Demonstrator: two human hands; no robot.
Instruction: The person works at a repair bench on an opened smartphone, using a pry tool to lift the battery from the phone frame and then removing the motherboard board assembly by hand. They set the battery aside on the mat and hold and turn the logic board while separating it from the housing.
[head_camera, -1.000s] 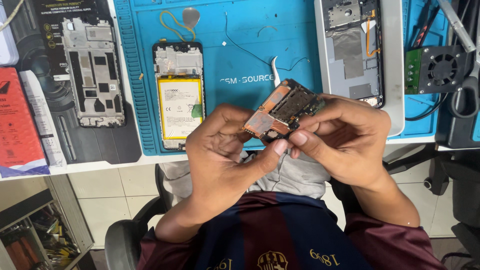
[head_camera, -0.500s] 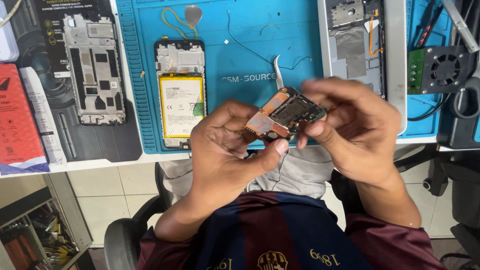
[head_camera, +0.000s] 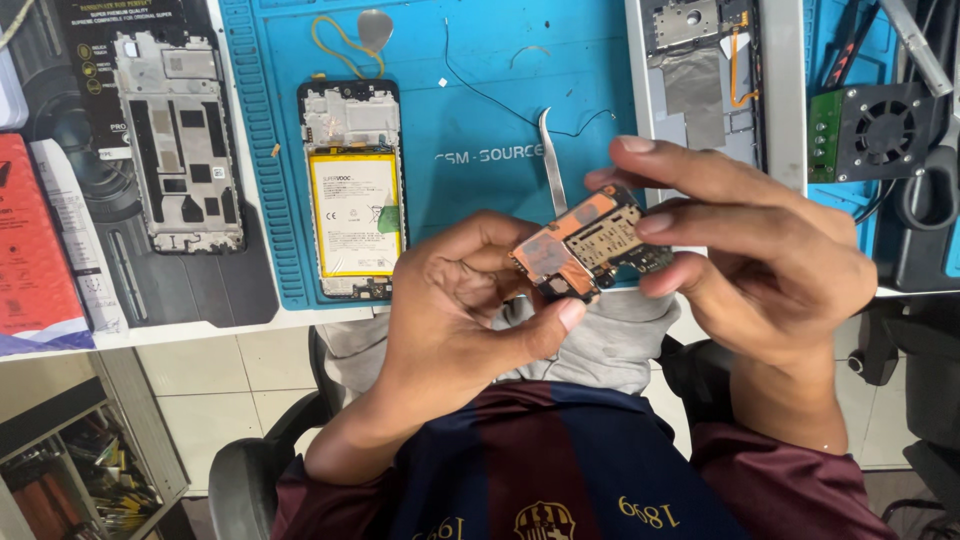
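Far left, a red flat package (head_camera: 30, 240) lies at the bench edge, a dark printed box (head_camera: 60, 120) under a bare grey phone frame (head_camera: 180, 150) beside it. On the blue work mat (head_camera: 480, 80) sits an opened phone (head_camera: 352, 190), its yellow-labelled battery (head_camera: 355, 212) showing, and steel tweezers (head_camera: 553, 170) lie just right of it.

Now the hands, above the lap, in front of the bench edge. The left hand (head_camera: 450, 300) pinches the small circuit board (head_camera: 585, 245) from below, thumb pressed under its near corner. The right hand (head_camera: 770, 250) grips the board's far end between fingertips (head_camera: 655, 222) and thumb, index finger stretched over the top. This looks like the inspecting stage, board out of the phone and turned copper side up. The next move likely calls for a light, steady grip by the edges.

Right again: a second opened phone (head_camera: 705, 70) in a pale frame, then a green board with a black fan (head_camera: 868, 130).
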